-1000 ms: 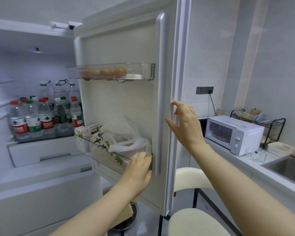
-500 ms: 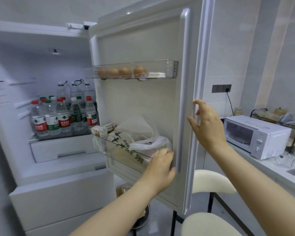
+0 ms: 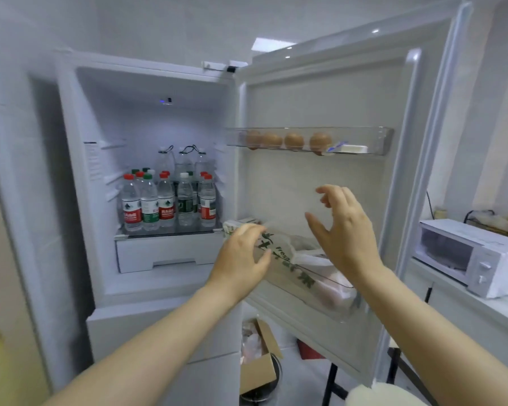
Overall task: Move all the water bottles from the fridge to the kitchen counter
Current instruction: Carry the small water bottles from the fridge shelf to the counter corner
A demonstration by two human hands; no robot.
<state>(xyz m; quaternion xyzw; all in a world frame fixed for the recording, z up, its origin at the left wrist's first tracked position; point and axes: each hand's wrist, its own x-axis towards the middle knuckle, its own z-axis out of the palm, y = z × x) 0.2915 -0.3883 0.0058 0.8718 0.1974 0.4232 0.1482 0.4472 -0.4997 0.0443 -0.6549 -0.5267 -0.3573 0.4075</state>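
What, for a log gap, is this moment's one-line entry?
white fridge door: open | clear plastic water bottles: upright on fridge shelf, untouched | left hand: open, near lower door bin | right hand: open, empty

Four eggs (image 3: 294, 141), two hands (image 3: 241, 256), one microwave (image 3: 464, 256)

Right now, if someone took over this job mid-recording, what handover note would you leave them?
Left hand: open, holds nothing, in front of the lower door bin.
Right hand: open, fingers spread, empty, in front of the fridge door.
Water bottles: all upright on the glass shelf.
Done: door open.
Left: carry every bottle to the counter by the microwave; none visible there.
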